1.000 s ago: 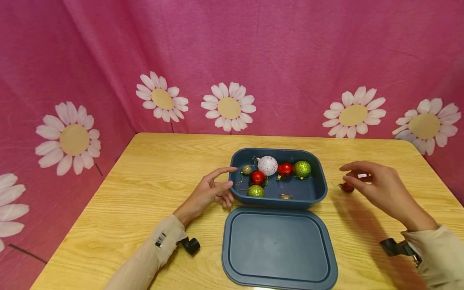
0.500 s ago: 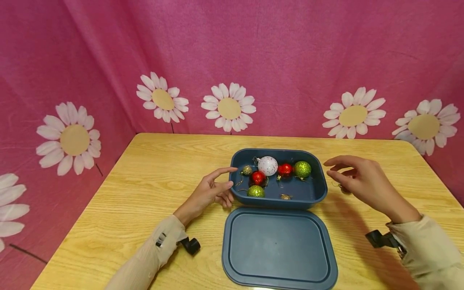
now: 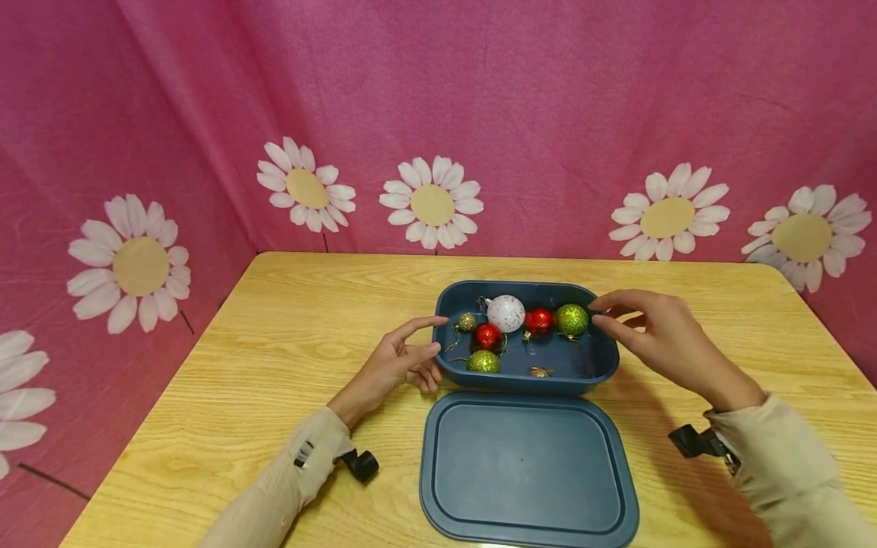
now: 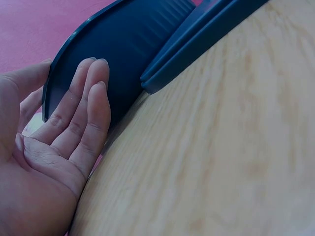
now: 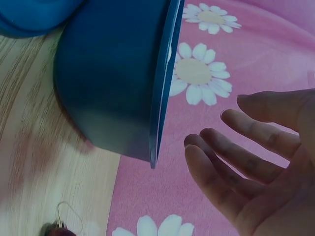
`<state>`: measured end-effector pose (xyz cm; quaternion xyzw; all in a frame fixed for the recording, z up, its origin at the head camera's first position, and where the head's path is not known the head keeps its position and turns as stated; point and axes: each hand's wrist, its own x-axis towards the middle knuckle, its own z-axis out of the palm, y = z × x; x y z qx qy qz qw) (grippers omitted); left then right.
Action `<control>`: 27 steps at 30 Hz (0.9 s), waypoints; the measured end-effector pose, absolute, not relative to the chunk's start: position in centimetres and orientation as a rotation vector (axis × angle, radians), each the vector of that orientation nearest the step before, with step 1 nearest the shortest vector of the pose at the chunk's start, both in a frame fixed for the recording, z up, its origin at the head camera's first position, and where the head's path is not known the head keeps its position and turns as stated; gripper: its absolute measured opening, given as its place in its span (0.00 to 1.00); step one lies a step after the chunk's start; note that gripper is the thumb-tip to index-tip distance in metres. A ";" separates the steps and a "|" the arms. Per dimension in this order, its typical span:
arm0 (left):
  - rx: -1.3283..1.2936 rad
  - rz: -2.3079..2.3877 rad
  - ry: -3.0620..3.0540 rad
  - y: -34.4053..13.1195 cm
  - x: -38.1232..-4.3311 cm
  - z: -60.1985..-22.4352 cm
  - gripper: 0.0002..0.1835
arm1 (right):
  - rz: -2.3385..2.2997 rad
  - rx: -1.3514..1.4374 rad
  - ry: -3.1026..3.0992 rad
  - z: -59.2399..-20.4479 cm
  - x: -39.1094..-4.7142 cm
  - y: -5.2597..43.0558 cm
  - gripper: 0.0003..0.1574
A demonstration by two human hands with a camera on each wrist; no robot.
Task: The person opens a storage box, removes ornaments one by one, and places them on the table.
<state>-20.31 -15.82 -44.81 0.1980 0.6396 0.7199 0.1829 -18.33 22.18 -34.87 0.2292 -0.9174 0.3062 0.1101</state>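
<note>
A dark blue plastic box (image 3: 527,387) sits on the table, holding a white speckled Christmas bauble (image 3: 506,313), a red bauble (image 3: 489,336), another red bauble (image 3: 539,321), two glittery green baubles (image 3: 572,320) and small gold ones (image 3: 467,321). My left hand (image 3: 393,361) rests at the box's left end, index finger and thumb at the rim, other fingers loosely bent along the outer wall. At the right end, my right hand (image 3: 661,335) hovers with fingertips by the rim and nothing between them. A small dark red bauble (image 5: 60,231) with a thread loop lies outside the box.
The flat blue lid (image 3: 527,468) lies on the wooden table (image 3: 308,320), directly in front of the box. A pink curtain (image 3: 548,91) printed with white daisies hangs behind the table and along its left side.
My right hand has moved left from beside the small dark red bauble to the box's right rim, without the bauble, now hidden in the head view. My left hand has stayed put.
</note>
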 end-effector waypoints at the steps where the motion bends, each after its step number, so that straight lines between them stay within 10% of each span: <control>1: 0.561 2.030 1.805 -15.8 -20.3 -44.8 0.28 | 0.903 0.676 -2.712 -34.9 -18.4 22.0 0.11; 27: 0.576 2.038 1.800 -15.8 -20.3 -45.0 0.27 | 0.969 0.925 -2.888 -38.0 -20.4 18.1 0.10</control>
